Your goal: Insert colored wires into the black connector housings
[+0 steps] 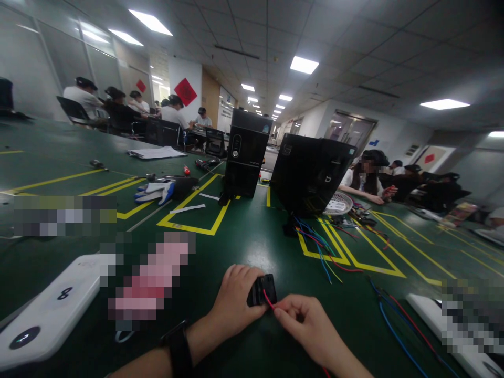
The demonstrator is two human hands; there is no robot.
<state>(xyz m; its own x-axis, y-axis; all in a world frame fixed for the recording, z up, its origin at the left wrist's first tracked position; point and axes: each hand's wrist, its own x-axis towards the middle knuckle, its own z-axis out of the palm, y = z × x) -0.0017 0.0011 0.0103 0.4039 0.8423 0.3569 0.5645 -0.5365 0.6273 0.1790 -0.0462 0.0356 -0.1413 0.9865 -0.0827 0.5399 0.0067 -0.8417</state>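
A small black block-shaped component (269,286) rests on the green table, with my left hand (238,294) wrapped over its left side. My right hand (301,315) pinches a red wire (268,299) between thumb and forefinger. The wire's far end meets the top face of the black component; whether it is inside a hole I cannot tell. More of the red wire (326,371) shows below my right hand at the bottom edge. A dark watch band is on my left wrist.
Two black computer cases (248,152) stand ahead. Loose coloured wires (321,244) lie right of centre, and blue and red wires (397,320) at the lower right. A white device (51,310) lies left, near blue-white gloves (155,192). A co-worker (366,181) sits at right.
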